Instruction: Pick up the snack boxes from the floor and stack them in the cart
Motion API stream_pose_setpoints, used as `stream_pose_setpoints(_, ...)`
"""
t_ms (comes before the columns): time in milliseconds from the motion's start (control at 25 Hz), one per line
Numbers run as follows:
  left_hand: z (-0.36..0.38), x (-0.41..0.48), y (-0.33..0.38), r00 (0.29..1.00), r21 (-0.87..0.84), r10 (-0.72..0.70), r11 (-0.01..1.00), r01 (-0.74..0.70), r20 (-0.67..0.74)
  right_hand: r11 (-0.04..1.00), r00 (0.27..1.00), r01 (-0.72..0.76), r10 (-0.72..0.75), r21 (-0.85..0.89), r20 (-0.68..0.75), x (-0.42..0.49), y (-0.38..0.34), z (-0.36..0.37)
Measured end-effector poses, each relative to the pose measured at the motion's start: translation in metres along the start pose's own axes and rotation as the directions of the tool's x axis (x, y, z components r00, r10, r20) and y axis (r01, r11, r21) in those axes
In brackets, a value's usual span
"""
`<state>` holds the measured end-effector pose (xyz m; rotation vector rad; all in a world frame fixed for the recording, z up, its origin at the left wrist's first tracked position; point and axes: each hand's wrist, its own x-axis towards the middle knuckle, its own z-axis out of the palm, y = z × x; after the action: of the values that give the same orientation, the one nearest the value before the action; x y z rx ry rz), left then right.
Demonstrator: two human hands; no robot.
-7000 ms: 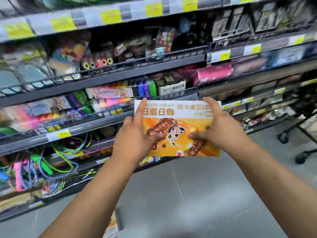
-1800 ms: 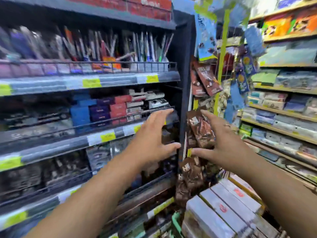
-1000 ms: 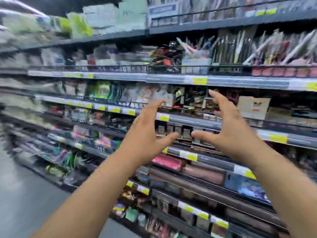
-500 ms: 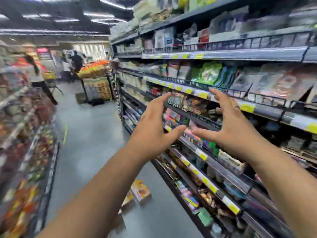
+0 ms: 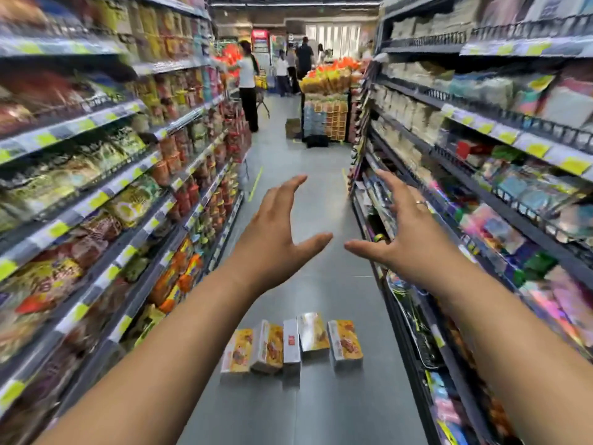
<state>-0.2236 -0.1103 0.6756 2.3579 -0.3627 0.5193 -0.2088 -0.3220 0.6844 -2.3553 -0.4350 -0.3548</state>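
Snack boxes (image 5: 290, 346) on floor (image 5: 324, 415), below L+R hands (image 5: 276, 248) (image 5: 410, 248)

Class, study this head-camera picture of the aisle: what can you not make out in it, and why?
Head view: print on the snack boxes on the floor, too small and blurred to read.
Head view: goods on the left shelves, smeared by motion blur.
Head view: the cart, nowhere in frame.
Head view: shoppers at the aisle's far end, too small for detail.
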Motion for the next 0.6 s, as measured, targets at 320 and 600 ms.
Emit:
stream_pose_setpoints(320, -0.002, 0.106, -0.227, 0.943, 0.022, -0.321, 0.947, 0.321, 0.088, 0.999, 0.965, -0.032, 0.022, 0.032, 0.262, 0.195, 0.023, 0.198)
stream_pose_setpoints(600, 0.017, 0.143, -0.319, 0.906, 0.094, -0.383, 0.924, 0.371, 0.179, 0.999, 0.941, -0.038, 0.035, 0.001, 0.337, 0.257, 0.041, 0.279)
